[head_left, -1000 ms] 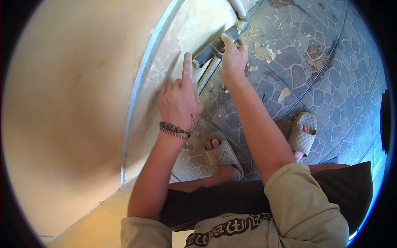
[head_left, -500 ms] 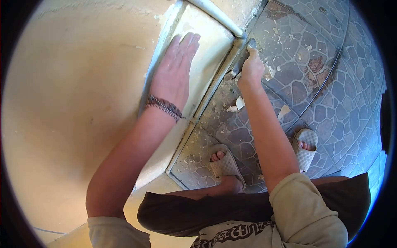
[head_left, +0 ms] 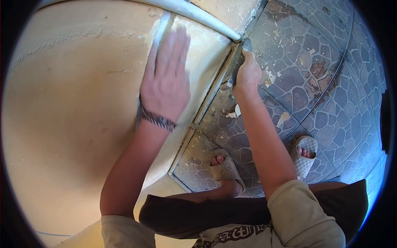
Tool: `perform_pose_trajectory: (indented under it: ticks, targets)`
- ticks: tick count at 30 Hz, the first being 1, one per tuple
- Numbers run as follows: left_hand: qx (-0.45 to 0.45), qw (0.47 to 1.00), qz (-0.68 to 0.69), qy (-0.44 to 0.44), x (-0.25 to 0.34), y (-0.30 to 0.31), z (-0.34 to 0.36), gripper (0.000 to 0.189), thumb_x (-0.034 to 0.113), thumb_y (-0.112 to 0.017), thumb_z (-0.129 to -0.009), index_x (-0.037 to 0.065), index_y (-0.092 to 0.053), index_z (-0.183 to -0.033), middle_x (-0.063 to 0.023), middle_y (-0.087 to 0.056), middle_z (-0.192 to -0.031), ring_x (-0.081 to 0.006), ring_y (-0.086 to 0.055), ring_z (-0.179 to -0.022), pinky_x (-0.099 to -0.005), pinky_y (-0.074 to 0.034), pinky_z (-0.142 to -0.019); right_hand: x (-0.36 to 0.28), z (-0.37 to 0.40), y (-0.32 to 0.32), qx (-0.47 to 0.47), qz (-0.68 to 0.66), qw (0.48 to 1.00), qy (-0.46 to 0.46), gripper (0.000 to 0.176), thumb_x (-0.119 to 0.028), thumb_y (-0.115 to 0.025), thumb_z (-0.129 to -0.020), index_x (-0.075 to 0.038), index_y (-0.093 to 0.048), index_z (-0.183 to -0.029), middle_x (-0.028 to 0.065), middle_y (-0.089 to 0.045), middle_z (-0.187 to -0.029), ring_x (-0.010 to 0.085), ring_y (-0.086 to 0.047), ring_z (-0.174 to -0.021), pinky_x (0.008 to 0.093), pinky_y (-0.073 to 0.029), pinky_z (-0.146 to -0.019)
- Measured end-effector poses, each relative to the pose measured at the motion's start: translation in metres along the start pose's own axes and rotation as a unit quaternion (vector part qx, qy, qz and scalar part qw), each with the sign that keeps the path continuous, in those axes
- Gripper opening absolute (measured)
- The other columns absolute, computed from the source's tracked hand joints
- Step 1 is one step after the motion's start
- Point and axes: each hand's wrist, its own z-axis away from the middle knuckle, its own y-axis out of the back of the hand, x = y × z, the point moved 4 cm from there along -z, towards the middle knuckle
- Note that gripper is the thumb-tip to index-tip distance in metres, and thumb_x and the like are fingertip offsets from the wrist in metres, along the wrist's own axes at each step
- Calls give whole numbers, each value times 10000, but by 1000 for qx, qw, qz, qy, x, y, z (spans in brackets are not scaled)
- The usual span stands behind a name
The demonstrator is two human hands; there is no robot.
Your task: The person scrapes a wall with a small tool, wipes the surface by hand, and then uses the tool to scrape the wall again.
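Observation:
My left hand [head_left: 167,78] is spread flat over the yellowish wall ledge [head_left: 204,51], fingers stretched out and slightly blurred; a braided bracelet [head_left: 158,120] circles its wrist. Low by the foot of the wall, my right hand [head_left: 249,74] is closed around a flat grey tool [head_left: 247,44]. One end of this tool shows past my thumb, and another part sticks out below near the floor. My palm hides most of it, so I cannot tell its exact kind. A narrow trim strip [head_left: 202,111] runs along the wall's base beside it.
A white pipe [head_left: 202,18] crosses the top of the wall and meets the floor corner. Flakes of paint or plaster [head_left: 283,119] lie scattered over the stone-patterned floor [head_left: 335,120]. A dark cable [head_left: 326,87] crosses it. My sandalled feet [head_left: 306,151] are close by.
My left hand has shifted slightly left and its thumb now stands apart from the fingers. My right hand, with the grey tool, has moved a little left, closer to the wall base.

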Motion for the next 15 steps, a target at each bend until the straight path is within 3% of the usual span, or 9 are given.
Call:
perform_pose_trajectory:
  ticks: [1,4,7,10,13,14,15]
  targets:
    - [43,998,26,22,-2,7,-11,701,283,-514,-892,35,-269,-1501,-119,-240,-1575,-244,-196,-1463,-378,-115,-1209,-2,4,-3,1,-32,999,-6,268,-198,-553,-874,51,-650,-845,40,-571,-777,140,-475,-767,298,-403,-731]
    - [-19,998,-64,-7,12,-3,5,679,255,-529,-877,24,-315,-1479,-121,-274,-1561,-248,-230,-1451,-386,-132,-1208,-12,13,-10,-4,-57,998,-16,236,-188,-555,-877,22,-636,-805,10,-536,-744,123,-455,-743,285,-394,-708]
    - [-110,981,-38,-155,21,-43,57,703,272,-557,-861,12,-323,-1471,-126,-291,-1553,-270,-244,-1445,-391,-142,-1206,-12,12,-8,-9,-57,998,-22,234,-191,-557,-879,17,-634,-801,4,-532,-747,119,-451,-731,279,-393,-697]
    - [-90,991,11,-101,13,-31,49,701,262,-555,-860,-1,-322,-1467,-132,-284,-1555,-268,-243,-1446,-392,-144,-1207,-6,4,-5,-8,-52,999,5,236,-192,-558,-880,20,-637,-811,7,-538,-756,115,-458,-720,280,-397,-686]
    - [33,999,25,-25,-7,7,-1,682,228,-533,-865,-10,-316,-1466,-139,-274,-1559,-247,-229,-1453,-386,-120,-1213,-6,6,-7,16,-69,997,1,230,-189,-560,-881,18,-637,-818,13,-542,-757,111,-463,-707,283,-403,-674]
    - [30,997,65,3,-1,11,-5,635,160,-495,-873,-12,-329,-1461,-135,-273,-1561,-239,-229,-1454,-380,-132,-1211,-8,8,-10,25,-80,996,-7,226,-188,-560,-881,17,-637,-820,16,-543,-756,109,-464,-702,283,-405,-670]
    - [-7,1000,7,-29,5,-1,3,632,147,-488,-874,-10,-324,-1464,-133,-272,-1562,-239,-228,-1455,-376,-138,-1209,-7,9,-12,24,-85,996,-14,222,-186,-562,-879,15,-636,-823,20,-544,-754,112,-468,-699,287,-409,-664]
